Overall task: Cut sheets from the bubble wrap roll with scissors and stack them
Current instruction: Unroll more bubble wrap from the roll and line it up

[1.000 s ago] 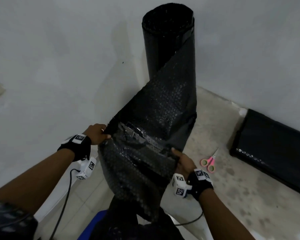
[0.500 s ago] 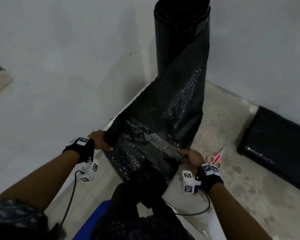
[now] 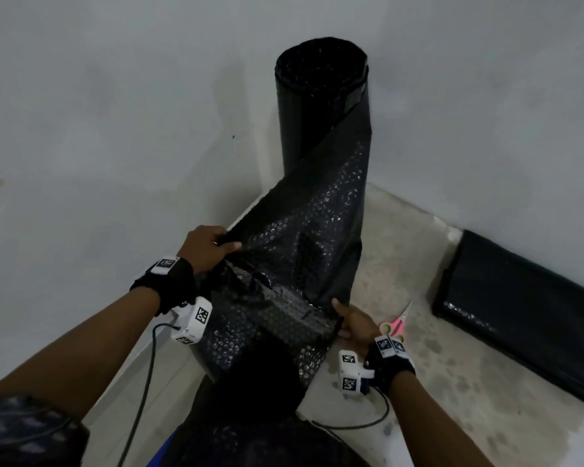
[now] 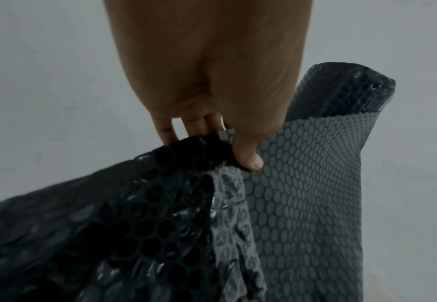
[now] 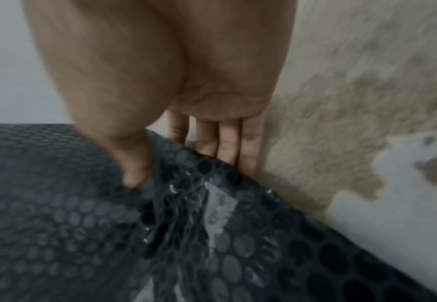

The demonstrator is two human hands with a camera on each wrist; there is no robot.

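The left hand (image 3: 204, 246) has risen, pinching the bubble wrap (image 3: 284, 264) edge opposite the right hand (image 3: 354, 323), also clamped on it; the scissors (image 3: 397, 325) lie on the floor just beyond the right hand, nearer it.

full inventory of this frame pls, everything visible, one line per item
bubble wrap roll: 1, black, upright in the corner where the walls meet, partly unrolled
pulled-out sheet: 1, black, still joined to the roll, runs toward the person, gripped at both side edges
scissors: 1, pink handles, on the floor beside the right hand, untouched
dark flat bundle: 1, black, on the floor along the right wall; what it is cannot be told
floor: beige, stained
walls: grey
wrist cameras: 2, white with square markers, on black wrist straps
left hand: pinches the sheet's left edge
right hand: pinches the sheet's right edge
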